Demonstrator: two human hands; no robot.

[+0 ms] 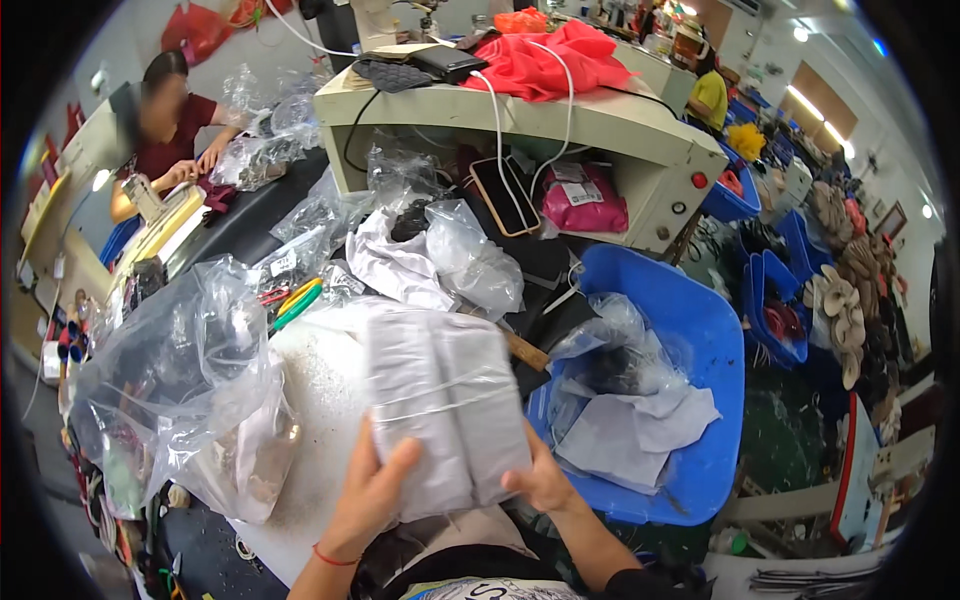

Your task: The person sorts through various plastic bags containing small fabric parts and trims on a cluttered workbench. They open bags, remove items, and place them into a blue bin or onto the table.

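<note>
Between my two hands is a thick bundle of light grey sheets (430,370), bound across its middle with a clear plastic strip. My left hand (375,480) grips its lower left side, thumb on the front face. On its lower right edge, my right hand (545,480) is closed with the thumb on top. The bundle is tilted toward me above a white work board (315,365). What the sheets are made of I cannot tell. Left of the bundle stands a large clear plastic bag (190,370) with pale things inside.
To the right sits a blue tub (715,400) holding grey sheets and clear plastic. Behind the board lie scissors with green and yellow handles (297,303), crumpled plastic bags (475,255), a phone (500,195) and a pink packet (585,200). A co-worker (175,140) sits at the far left.
</note>
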